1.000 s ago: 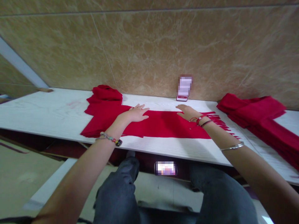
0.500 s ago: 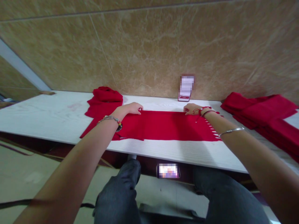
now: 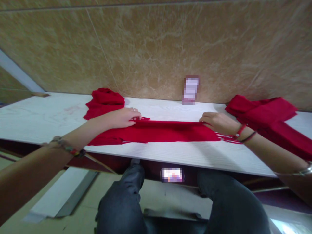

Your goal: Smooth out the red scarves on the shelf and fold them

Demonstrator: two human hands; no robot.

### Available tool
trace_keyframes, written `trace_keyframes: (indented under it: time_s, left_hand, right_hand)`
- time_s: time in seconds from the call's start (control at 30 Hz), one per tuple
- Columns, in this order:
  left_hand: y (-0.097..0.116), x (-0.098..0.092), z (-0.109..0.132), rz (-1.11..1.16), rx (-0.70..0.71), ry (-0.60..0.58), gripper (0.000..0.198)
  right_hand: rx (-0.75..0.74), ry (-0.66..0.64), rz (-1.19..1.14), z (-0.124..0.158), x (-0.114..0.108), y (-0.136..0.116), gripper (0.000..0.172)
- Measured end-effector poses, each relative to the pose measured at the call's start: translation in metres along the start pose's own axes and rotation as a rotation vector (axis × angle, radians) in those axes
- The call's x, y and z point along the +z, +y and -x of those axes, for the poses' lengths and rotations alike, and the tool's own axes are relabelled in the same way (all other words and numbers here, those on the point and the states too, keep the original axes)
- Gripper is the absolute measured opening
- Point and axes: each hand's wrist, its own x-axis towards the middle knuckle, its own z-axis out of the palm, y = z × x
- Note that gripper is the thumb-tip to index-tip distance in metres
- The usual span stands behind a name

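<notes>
A red fringed cloth [image 3: 170, 132] lies lengthwise on the white table [image 3: 170, 152], its far edge raised in a narrow fold. My left hand [image 3: 128, 117] is closed on that edge at the left, a ring on one finger. At the right end, my right hand [image 3: 214, 122] pinches the same edge beside the white-gapped fringe. Some fringe strands stick out past my left fingertips. More red fabric lies under and beyond my left forearm, bunched up at the back.
Folded red cloths [image 3: 265, 113] are piled at the right. A phone [image 3: 191, 90] leans on the tiled wall [image 3: 156, 48]. Another lit phone [image 3: 172, 175] sits below the table's front edge, between my knees. A pale board [image 3: 60, 195] is at lower left.
The cloth's far edge has been folded toward me, so the cloth is narrower. My hands have moved farther apart, and my forearms are spread wider.
</notes>
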Motion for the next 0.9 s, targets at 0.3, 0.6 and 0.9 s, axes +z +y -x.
trace_keyframes:
  time_s: [0.3, 0.6, 0.9]
  left_hand:
    - [0.043, 0.051, 0.03, -0.098, 0.016, -0.065, 0.031]
    - [0.042, 0.053, 0.024, -0.313, -0.001, -0.022, 0.04]
    - [0.047, 0.058, 0.022, -0.279, -0.05, 0.004, 0.044]
  right_hand:
    - [-0.071, 0.14, 0.12, 0.045, 0.038, -0.043, 0.026]
    - [-0.107, 0.131, 0.078, 0.052, 0.037, -0.039, 0.036]
    - [-0.066, 0.097, -0.037, 0.056, 0.033, -0.043, 0.038]
